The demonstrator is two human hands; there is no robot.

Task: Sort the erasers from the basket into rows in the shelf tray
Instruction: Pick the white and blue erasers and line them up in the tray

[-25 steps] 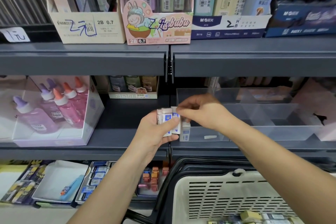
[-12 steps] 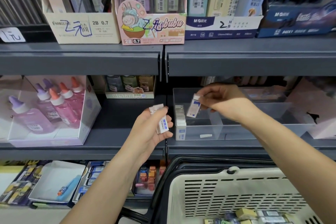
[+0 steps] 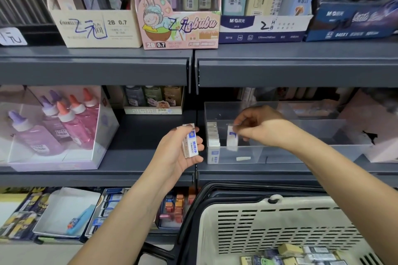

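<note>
Lowered into tray [image 3: 312, 154], eraser [image 3: 232, 139] hangs from grip of right hand [image 3: 262, 129].

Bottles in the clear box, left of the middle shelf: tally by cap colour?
Purple-capped bottles: 3
Orange-capped bottles: 3
Total: 6

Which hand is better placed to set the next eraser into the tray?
Right: the right hand is over the tray, pinching an eraser beside the row. The left hand grips spare erasers outside it.
</note>
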